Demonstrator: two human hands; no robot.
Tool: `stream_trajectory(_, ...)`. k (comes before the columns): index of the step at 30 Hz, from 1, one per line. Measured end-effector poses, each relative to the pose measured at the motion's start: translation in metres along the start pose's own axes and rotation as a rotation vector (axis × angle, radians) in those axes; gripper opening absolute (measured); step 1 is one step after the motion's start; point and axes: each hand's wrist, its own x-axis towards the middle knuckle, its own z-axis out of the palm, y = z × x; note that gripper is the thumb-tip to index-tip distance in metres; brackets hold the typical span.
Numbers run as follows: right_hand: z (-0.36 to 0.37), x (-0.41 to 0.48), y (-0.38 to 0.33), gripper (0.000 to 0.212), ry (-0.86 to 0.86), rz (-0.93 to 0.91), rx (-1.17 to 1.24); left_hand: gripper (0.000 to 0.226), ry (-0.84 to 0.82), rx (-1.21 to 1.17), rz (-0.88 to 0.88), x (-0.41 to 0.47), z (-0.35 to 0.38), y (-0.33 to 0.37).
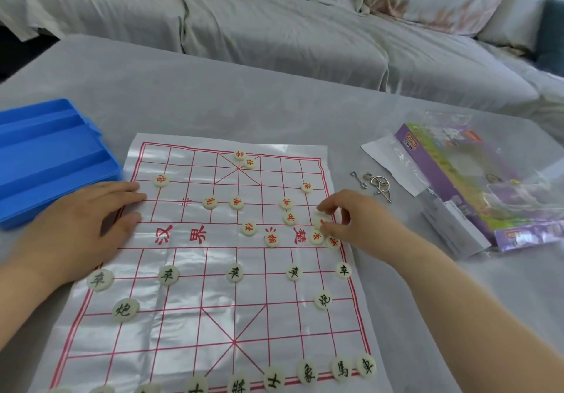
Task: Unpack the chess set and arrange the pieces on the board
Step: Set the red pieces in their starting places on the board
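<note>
Head view: your right hand [351, 218] pinches a red piece [321, 222], two more touching just below your fingertips; your left hand [82, 225] lies flat, fingers together, pinning the board [195, 316]. Lift carelessly and you'll scatter those neighbours

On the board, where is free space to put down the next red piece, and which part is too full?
Free: the far-left squares between the left hand and the far edge of the board, and the far-right corner. Crowded: the cluster of red pieces under the right hand, near the river's right end.
</note>
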Motion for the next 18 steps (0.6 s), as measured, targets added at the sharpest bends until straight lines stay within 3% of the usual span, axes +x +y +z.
stream_trajectory(11,0.002,0.01,-0.005,0.024,-0.085,-0.005,-0.075,0.055,0.028,0.002,0.006,-0.001,-0.004,0.008)
stream_trajectory(18,-0.003,0.009,-0.006,0.026,-0.046,-0.056,-0.174,0.055,0.027,-0.003,0.011,-0.002,-0.008,0.013)
